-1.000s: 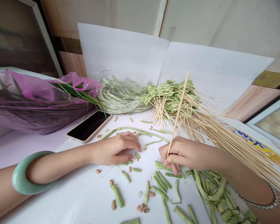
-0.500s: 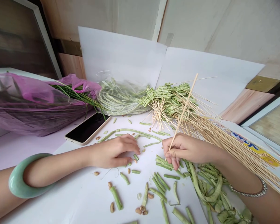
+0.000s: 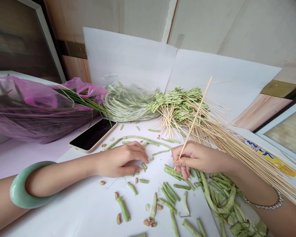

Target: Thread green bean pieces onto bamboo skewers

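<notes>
My right hand (image 3: 191, 158) is closed around the lower part of a bamboo skewer (image 3: 196, 115), which leans up and to the right. Cut green bean pieces (image 3: 171, 194) lie below that hand. My left hand (image 3: 125, 159) rests on the white table with fingers curved and thumb apart. A short bean piece (image 3: 144, 167) lies by its fingertips, and I see nothing held there. Loose brown bean seeds (image 3: 118, 218) are scattered in front. Behind my right hand, skewered bean bundles (image 3: 177, 100) are stacked, their long bare sticks (image 3: 239, 149) running to the right.
A phone (image 3: 90, 136) lies beyond my left forearm. A purple bag (image 3: 39, 112) with green stalks stands at left, next to a clear bag of long beans (image 3: 130, 102). Limp bean scraps (image 3: 227, 200) pile under my right forearm. White boards (image 3: 128, 59) stand at the back.
</notes>
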`<state>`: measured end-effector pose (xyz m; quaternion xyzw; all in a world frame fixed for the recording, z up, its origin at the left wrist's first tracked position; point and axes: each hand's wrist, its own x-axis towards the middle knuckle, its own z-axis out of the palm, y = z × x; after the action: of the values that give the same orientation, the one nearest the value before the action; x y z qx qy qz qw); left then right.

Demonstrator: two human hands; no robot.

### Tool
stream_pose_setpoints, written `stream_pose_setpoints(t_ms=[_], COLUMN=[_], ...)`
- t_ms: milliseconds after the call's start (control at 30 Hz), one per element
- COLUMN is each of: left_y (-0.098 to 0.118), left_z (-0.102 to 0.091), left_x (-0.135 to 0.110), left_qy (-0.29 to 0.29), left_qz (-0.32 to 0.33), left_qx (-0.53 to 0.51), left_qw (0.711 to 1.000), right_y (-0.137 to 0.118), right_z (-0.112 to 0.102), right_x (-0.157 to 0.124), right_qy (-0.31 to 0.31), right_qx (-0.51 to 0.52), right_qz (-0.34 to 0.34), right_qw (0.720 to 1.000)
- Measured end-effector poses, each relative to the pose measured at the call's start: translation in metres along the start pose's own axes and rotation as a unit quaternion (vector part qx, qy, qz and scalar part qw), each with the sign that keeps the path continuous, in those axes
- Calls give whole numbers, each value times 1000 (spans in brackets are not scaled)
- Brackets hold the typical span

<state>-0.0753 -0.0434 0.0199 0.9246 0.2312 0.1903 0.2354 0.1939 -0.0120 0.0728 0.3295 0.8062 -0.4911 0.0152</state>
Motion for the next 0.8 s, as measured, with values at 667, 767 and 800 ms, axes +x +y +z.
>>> stream_pose_setpoints(t_ms=[667, 767, 800], left_y=[0, 0, 0], left_z=[0, -1, -1], left_x=[1, 1, 1], left_qy=[7, 4, 3], left_qz=[5, 1, -1], left_qx=[6, 2, 2], left_qw=[1000, 1000, 1000], right_y=[-5, -6, -5], right_z=[8, 9, 9], right_x=[3, 4, 4], right_qy=[-14, -18, -20], right_qx=[-79, -87, -90], right_qz=[-7, 1, 3], right_qw=[997, 996, 996])
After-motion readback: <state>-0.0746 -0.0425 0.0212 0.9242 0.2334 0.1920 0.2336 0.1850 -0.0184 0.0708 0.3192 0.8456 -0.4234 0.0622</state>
